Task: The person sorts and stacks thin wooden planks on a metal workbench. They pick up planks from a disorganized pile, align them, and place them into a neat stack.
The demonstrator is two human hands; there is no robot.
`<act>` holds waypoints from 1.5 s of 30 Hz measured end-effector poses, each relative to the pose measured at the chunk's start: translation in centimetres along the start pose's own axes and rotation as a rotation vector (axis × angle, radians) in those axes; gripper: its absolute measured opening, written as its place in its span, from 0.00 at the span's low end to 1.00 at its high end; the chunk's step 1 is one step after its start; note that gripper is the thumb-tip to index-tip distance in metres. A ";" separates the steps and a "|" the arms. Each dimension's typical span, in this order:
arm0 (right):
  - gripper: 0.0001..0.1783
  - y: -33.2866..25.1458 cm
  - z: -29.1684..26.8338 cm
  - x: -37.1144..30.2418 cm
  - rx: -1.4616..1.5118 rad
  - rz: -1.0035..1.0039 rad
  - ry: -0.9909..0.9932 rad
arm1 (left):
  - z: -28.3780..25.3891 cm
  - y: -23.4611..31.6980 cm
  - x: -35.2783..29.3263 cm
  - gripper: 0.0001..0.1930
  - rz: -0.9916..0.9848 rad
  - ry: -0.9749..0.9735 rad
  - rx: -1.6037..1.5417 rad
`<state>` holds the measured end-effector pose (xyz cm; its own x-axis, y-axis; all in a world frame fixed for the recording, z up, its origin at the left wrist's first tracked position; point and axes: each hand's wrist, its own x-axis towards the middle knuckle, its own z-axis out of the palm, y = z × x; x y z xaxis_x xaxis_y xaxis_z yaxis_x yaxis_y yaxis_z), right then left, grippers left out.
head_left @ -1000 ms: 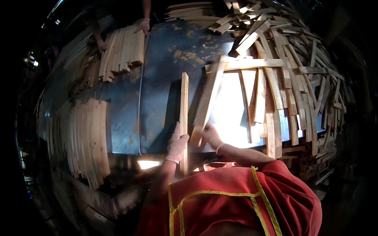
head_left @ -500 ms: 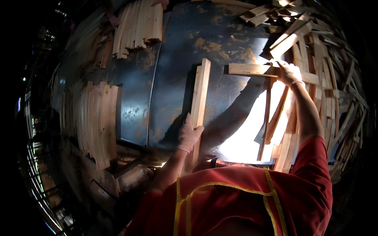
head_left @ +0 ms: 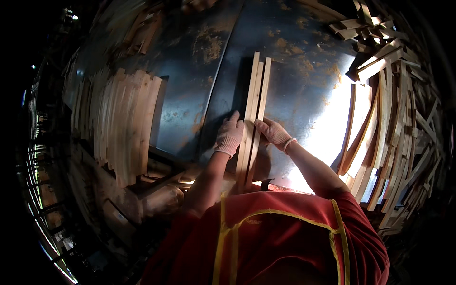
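Note:
Several long, pale wooden strips [head_left: 249,111] lie side by side in front of me, pointing away from my body. My left hand [head_left: 230,134], in a light knitted glove, is closed against the left side of these strips; some of its fingers are hidden. My right hand [head_left: 275,133], gloved too, pinches the rightmost wooden strip [head_left: 264,90] from its right side. That strip stands slightly apart from the others at its far end and meets them nearer to me. Beneath is a dark metal tabletop [head_left: 294,80] with rusty-brown patches.
A neat row of wooden strips [head_left: 126,123] lies at the left. On the right is a large jumbled heap of strips [head_left: 396,123]. Another stack of wood [head_left: 145,31] is at the far left. A blurred hand [head_left: 199,4] shows at the top edge. Strong light falls on the right tabletop.
My right hand has brought a strip from the right-hand heap to the strips at my left hand, turning it from crosswise to lengthwise. The view has shifted; the far stack moved out of sight.

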<state>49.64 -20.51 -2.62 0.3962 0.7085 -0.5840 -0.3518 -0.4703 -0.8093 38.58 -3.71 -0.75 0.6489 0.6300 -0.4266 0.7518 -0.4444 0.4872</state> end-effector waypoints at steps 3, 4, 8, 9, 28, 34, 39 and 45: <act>0.39 -0.9 5.5 0.5 0.049 -0.077 -0.101 | -3.1 -2.8 -1.5 0.51 0.018 -0.152 -0.033; 0.40 -1.3 6.9 0.7 0.080 -0.083 -0.138 | -4.2 -1.9 -2.6 0.58 0.014 -0.161 0.181; 0.43 -4.1 10.5 1.6 -0.108 -0.079 -0.250 | -6.5 -7.2 -1.3 0.59 0.123 -0.053 0.171; 0.43 -3.9 10.9 0.7 -0.207 -0.139 -0.174 | -7.2 -8.9 -1.5 0.56 0.232 0.113 0.122; 0.43 9.0 -16.1 -22.7 -0.671 0.607 1.382 | -13.0 -15.6 -0.8 0.44 0.416 0.328 0.803; 0.43 8.1 -3.1 -18.9 -0.091 -0.096 1.104 | 0.2 -0.5 -5.9 0.49 0.736 -0.036 0.440; 0.40 8.2 -7.4 -20.0 -0.601 0.030 0.738 | 7.7 8.2 -9.7 0.56 0.746 -0.206 0.590; 0.34 10.0 -29.8 -22.6 -0.786 0.397 1.273 | 10.7 8.3 -7.4 0.55 0.717 -0.158 0.708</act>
<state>62.41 -56.93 0.60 0.9673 -0.2341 -0.0975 -0.2487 -0.9509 -0.1843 41.27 -18.84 -1.68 0.9433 -0.0015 -0.3320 0.0430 -0.9910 0.1265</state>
